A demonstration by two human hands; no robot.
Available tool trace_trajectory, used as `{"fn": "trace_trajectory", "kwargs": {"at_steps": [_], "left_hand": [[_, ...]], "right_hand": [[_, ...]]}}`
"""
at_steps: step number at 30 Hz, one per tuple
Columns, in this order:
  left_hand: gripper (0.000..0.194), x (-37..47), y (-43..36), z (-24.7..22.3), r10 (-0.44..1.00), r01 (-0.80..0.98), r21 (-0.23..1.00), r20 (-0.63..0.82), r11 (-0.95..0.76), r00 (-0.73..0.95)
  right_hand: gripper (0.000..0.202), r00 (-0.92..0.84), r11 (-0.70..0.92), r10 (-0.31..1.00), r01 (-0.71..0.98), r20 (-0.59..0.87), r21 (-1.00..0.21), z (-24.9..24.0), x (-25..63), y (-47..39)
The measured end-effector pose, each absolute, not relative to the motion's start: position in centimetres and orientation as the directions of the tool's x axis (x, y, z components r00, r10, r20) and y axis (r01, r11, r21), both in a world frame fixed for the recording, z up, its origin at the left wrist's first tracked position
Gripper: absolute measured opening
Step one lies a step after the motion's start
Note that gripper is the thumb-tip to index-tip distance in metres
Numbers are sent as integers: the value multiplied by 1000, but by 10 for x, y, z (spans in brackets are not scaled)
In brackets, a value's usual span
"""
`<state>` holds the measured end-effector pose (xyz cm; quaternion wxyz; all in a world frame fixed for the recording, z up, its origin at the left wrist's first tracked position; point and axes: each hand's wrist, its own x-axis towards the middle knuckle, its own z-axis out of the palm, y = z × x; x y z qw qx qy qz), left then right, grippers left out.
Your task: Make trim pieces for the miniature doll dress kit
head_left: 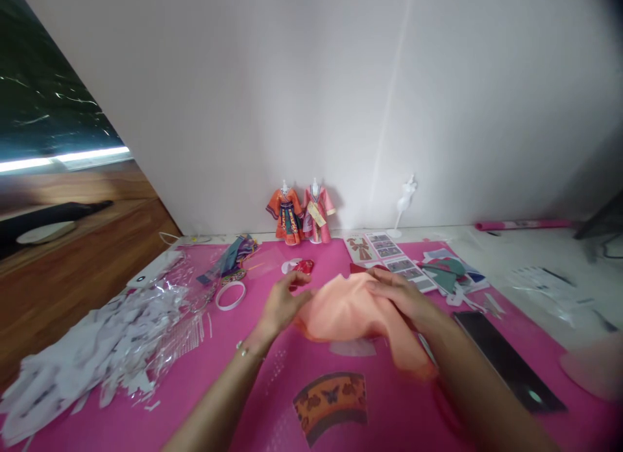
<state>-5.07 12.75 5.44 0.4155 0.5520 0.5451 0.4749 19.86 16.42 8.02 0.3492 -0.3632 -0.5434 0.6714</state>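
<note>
A piece of thin peach cloth (pixel 348 309) hangs loosely between my two hands above the pink mat. My left hand (pixel 285 303) is at the cloth's left edge, its thumb against it and the index finger curved apart from the thumb; the lower fingers are hidden. On the right, my right hand (pixel 396 296) grips the upper part of the cloth, fingers lying over it. A pale fan-shaped piece (pixel 353 347) shows below the cloth. Nearer to me lies a curved orange panel with a butterfly print (pixel 331 403).
Two small dressed mannequins, one in orange (pixel 287 215) and one in pink (pixel 316 212), stand by the wall near a bare white mannequin (pixel 406 199). Plastic-wrapped white pieces (pixel 111 348), a tape roll (pixel 230 296), instruction sheets (pixel 384 248) and a black slab (pixel 506 358) surround the work area.
</note>
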Motion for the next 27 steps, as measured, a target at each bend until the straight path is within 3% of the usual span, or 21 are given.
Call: {"fn": "trace_trajectory", "kwargs": {"at_steps": [3, 7, 10, 13, 19, 23, 27], "left_hand": [[28, -38, 115, 56, 993, 242, 966, 102, -86, -58], [49, -15, 102, 52, 983, 117, 986, 103, -121, 149], [60, -5, 102, 42, 966, -124, 992, 39, -7, 256], [54, -7, 105, 35, 957, -192, 972, -77, 134, 278], [48, -44, 112, 52, 904, -25, 978, -180, 206, 387], [47, -79, 127, 60, 868, 178, 962, -264, 206, 420], [43, -110, 159, 42, 849, 444, 875, -376, 194, 370]], "right_hand": [[37, -493, -202, 861, -104, -126, -974, 73, 191, 166], [35, -558, -201, 825, -135, -93, -970, 73, 179, 163], [29, -599, -101, 800, -111, -15, -989, 76, 173, 162], [27, -592, 48, 804, -16, 49, -999, 71, 172, 168], [56, -601, 66, 799, 79, 6, -995, 39, 178, 190], [53, -654, 72, 755, 157, -49, -985, 15, 164, 203], [46, -558, 116, 824, 335, -98, -935, -12, 130, 226]]}}
